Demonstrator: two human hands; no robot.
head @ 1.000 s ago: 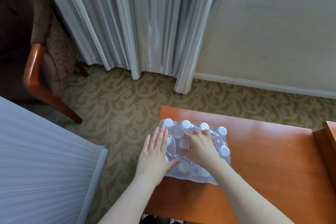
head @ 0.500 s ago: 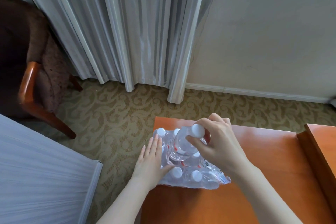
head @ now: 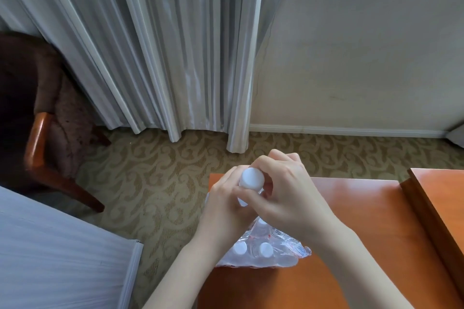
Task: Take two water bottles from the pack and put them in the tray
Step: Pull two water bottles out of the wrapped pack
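Note:
A clear water bottle with a white cap (head: 251, 178) is raised above the pack, its cap pointing toward me. My right hand (head: 283, 198) grips its neck and upper body. My left hand (head: 223, 208) wraps the bottle from the left side. Below them sits the shrink-wrapped pack of water bottles (head: 263, 251) on the left end of the orange wooden table (head: 351, 233), with two white caps showing through torn plastic. Most of the pack is hidden behind my hands. No tray is in view.
A raised wooden ledge (head: 437, 208) runs along the table's right side. A wooden armchair (head: 42, 138) stands at the left on patterned carpet. A white bed edge (head: 62, 258) fills the lower left. Grey curtains (head: 163, 45) and a wall lie beyond.
My right hand pulled one bottle up out of the pack. My left hand left the pack's side and closed around the lifted bottle. The camera view tilted upward.

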